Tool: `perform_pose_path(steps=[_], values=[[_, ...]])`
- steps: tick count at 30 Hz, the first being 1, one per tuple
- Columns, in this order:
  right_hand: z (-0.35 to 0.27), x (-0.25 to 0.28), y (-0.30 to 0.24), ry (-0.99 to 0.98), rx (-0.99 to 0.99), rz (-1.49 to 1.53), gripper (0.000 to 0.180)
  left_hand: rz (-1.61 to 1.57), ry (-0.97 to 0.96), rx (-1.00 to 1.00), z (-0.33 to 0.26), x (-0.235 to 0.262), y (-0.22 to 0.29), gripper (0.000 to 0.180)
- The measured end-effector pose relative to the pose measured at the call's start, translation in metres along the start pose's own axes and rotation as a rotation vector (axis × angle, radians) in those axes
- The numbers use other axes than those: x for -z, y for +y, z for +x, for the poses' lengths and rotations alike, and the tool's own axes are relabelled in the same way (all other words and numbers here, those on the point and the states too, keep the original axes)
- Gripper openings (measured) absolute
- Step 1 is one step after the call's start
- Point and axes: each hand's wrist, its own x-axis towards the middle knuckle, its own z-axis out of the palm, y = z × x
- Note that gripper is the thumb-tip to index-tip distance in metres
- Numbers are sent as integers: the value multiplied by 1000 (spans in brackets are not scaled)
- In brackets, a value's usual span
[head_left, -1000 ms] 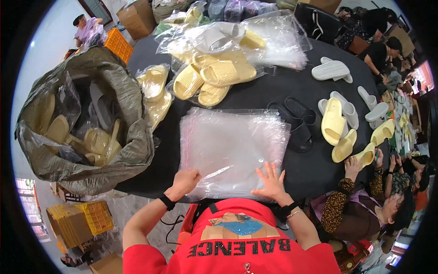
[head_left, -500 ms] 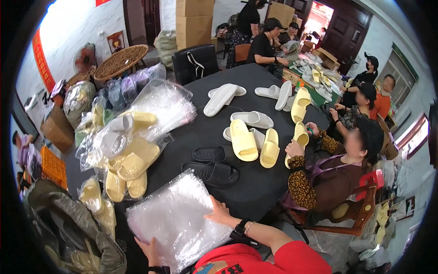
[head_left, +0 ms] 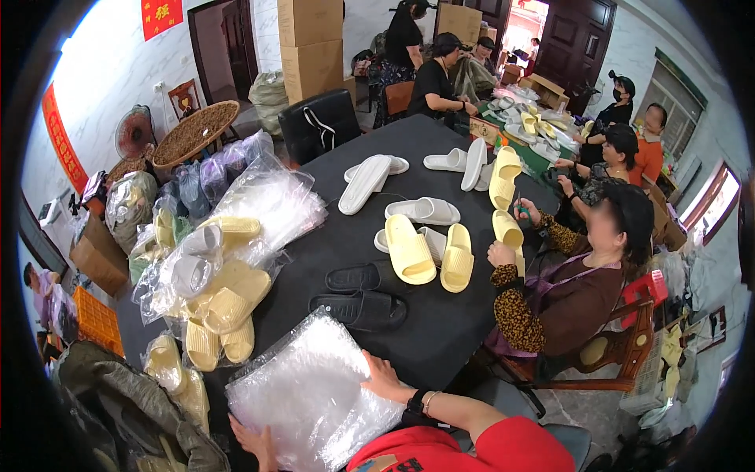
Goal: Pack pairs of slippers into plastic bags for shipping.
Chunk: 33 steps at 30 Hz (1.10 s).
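A thick stack of clear plastic bags point(head_left: 311, 401) lies at the near edge of the black-covered table in front of me. My left hand point(head_left: 255, 444) rests against its left side, thumb and fingers spread. On the opposite side, my right hand point(head_left: 384, 377) lies with stretched fingers on the stack's right edge. Just beyond the stack is a pair of black slippers point(head_left: 360, 310). To the left, yellow slippers point(head_left: 206, 341) in clear bags sit in a heap. Loose yellow slippers point(head_left: 410, 250) and pale grey slippers point(head_left: 365, 185) lie farther off.
At the right a seated co-worker point(head_left: 586, 287) handles yellow slippers point(head_left: 506, 228) with a small tool. More bags point(head_left: 275, 197) spread at the left of the table, near a black chair point(head_left: 326, 124). A dark coat-like cloth point(head_left: 126, 401) is at lower left. Other people work at a far table.
My view has shifted and tilted slightly. Both my hands stay at the sides of the bag stack, which looks almost unchanged. The co-worker still handles the yellow slipper.
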Motion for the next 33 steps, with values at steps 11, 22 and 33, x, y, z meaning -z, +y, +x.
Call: perform_pose_path(steps=[11,22,33], values=[[-11,-7,1,159,-20,-95,82,554,-428,-616,102,-57,72,89],[1,-4,-9,2,5,-56,96,419,-562,-455,111,-49,32,68],[-39,13,-29,-196,637,-497,76,640,-31,-760,13,-46,41,71]])
